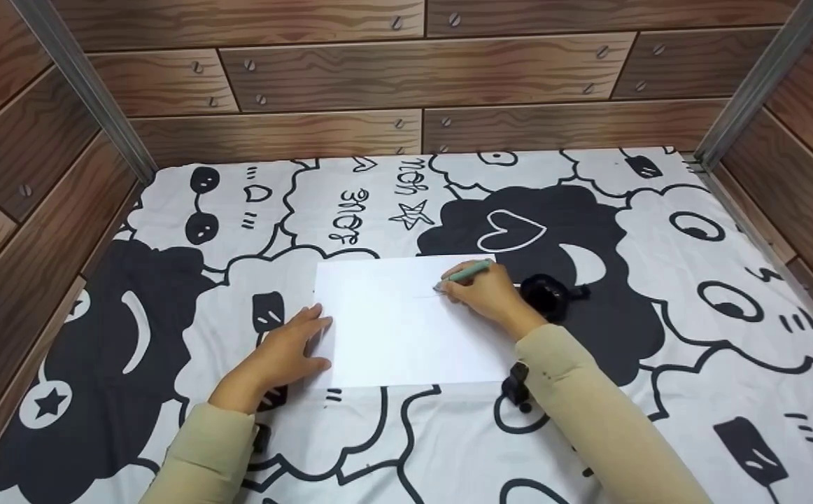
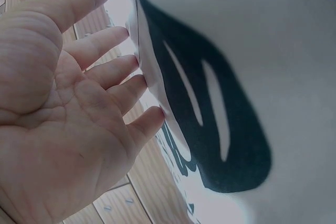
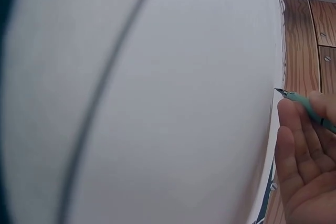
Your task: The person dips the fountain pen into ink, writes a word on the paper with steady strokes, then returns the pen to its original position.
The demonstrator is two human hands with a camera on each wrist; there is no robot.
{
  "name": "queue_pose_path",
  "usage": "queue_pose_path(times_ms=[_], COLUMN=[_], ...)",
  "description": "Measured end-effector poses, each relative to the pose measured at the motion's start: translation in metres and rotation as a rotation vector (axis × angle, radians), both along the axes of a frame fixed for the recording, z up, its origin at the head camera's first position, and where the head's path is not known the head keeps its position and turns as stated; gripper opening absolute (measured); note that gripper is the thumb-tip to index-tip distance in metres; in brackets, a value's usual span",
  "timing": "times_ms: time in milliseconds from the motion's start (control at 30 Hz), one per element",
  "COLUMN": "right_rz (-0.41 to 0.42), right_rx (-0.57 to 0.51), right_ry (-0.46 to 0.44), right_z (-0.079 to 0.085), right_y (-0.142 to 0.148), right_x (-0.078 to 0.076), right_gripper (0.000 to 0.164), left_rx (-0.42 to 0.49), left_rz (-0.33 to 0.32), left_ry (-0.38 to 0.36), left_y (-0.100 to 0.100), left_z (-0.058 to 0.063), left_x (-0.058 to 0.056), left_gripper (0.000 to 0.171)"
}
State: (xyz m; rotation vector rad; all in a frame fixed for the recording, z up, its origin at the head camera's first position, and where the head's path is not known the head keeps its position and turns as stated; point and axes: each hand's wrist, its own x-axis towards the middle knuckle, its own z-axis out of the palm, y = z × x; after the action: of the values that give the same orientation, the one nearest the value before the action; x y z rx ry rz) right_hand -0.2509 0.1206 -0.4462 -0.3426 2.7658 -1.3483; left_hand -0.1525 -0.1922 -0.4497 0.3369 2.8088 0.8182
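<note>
A white sheet of paper (image 1: 385, 336) lies on the patterned cloth in the head view, with a faint thin line near its upper right. My right hand (image 1: 483, 290) pinches a green fountain pen (image 1: 471, 270), its nib down at the paper by the right end of that line. In the right wrist view the pen (image 3: 302, 102) shows its dark pointed nib, held between thumb and fingers of the hand (image 3: 310, 166). At the sheet's left edge my left hand (image 1: 284, 357) rests with fingers spread. The left wrist view shows this hand (image 2: 79, 98) with relaxed fingers, holding nothing.
A black round object (image 1: 545, 297) lies on the cloth just right of my right hand. The black-and-white cloth (image 1: 448, 448) covers the whole surface. Wood-patterned walls (image 1: 322, 77) stand behind and at both sides, with metal posts (image 1: 763, 84) at the corners.
</note>
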Motion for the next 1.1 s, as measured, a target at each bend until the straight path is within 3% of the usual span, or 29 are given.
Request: queue_pose_path(times_ms=[233, 1100], right_rz=[0.014, 0.14], right_rx=[-0.02, -0.052], right_ry=[-0.024, -0.125], right_z=[0.0, 0.0], right_y=[0.001, -0.005], right_x=[0.004, 0.022], right_gripper=[0.01, 0.007], left_rx=[-0.011, -0.005], left_rz=[0.009, -0.025], left_ry=[-0.02, 0.019], left_y=[0.0, 0.0], left_z=[0.001, 0.0], left_x=[0.0, 0.0], left_gripper=[0.064, 0.061])
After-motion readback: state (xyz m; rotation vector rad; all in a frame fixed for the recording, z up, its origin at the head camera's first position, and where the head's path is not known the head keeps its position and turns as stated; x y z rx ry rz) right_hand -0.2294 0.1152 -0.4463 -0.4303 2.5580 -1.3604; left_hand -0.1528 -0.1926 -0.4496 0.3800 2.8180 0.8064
